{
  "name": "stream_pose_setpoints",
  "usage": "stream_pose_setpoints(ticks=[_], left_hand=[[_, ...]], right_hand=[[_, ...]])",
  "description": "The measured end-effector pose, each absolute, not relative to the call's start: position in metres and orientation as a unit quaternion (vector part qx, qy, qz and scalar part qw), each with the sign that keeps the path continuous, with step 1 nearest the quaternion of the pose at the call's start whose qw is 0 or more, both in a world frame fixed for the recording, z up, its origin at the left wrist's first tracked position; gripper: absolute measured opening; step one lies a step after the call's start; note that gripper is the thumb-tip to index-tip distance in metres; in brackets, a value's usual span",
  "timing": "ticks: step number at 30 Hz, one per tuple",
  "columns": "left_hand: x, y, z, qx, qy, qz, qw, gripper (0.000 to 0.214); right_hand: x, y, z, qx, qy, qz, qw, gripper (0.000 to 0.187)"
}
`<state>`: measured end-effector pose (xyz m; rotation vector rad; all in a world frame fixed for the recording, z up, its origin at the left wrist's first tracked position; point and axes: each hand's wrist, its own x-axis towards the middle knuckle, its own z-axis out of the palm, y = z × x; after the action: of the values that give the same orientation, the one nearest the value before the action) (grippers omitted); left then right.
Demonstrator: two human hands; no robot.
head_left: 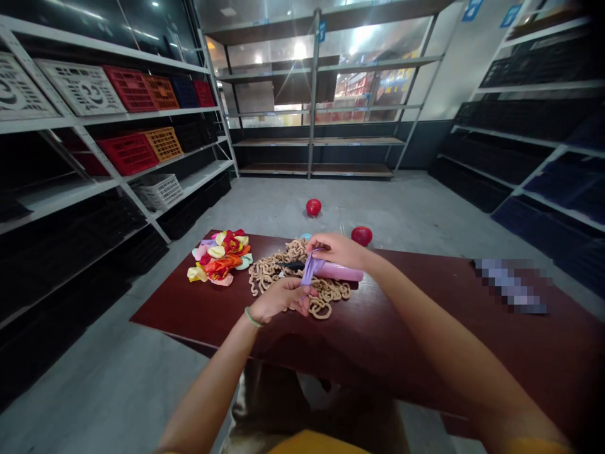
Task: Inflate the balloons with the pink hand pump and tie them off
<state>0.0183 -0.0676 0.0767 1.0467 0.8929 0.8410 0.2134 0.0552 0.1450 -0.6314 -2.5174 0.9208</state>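
Note:
My left hand (282, 297) and my right hand (336, 250) both pinch a limp purple balloon (310, 267), stretched between them above a dark red table (378, 334). A pink pump-like tube (341, 272) lies under my right hand, touching it. Beneath both hands spreads a tangle of beige cord (278, 268). A heap of uninflated balloons in mixed colours (220, 256) lies to the left of the cord.
Two inflated red balloons (313, 207) (362, 235) rest on the grey floor beyond the table. Shelving with red, orange and white crates (127, 151) lines the left; dark racks stand on the right. A blurred-out patch (513, 285) sits on the table's right.

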Motion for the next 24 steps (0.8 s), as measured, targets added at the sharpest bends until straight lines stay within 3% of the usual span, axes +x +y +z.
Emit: stream_pose_setpoints(ticks=[5, 10, 14, 24], left_hand=[[0.018, -0.057, 0.066, 0.377, 0.392, 0.521, 0.658, 0.036], [0.005, -0.021, 0.057, 0.341, 0.383, 0.625, 0.589, 0.038], [-0.008, 0.012, 0.040, 0.306, 0.346, 0.719, 0.520, 0.037], [-0.017, 0.016, 0.013, 0.205, 0.337, 0.775, 0.493, 0.032]], right_hand=[[0.239, 0.051, 0.089, -0.352, -0.895, 0.135, 0.237, 0.033], [0.264, 0.037, 0.030, -0.385, -0.902, 0.028, 0.192, 0.053], [0.267, 0.024, 0.010, -0.418, -0.891, -0.078, 0.157, 0.056], [0.277, 0.009, 0.010, -0.432, -0.873, -0.096, 0.205, 0.051]])
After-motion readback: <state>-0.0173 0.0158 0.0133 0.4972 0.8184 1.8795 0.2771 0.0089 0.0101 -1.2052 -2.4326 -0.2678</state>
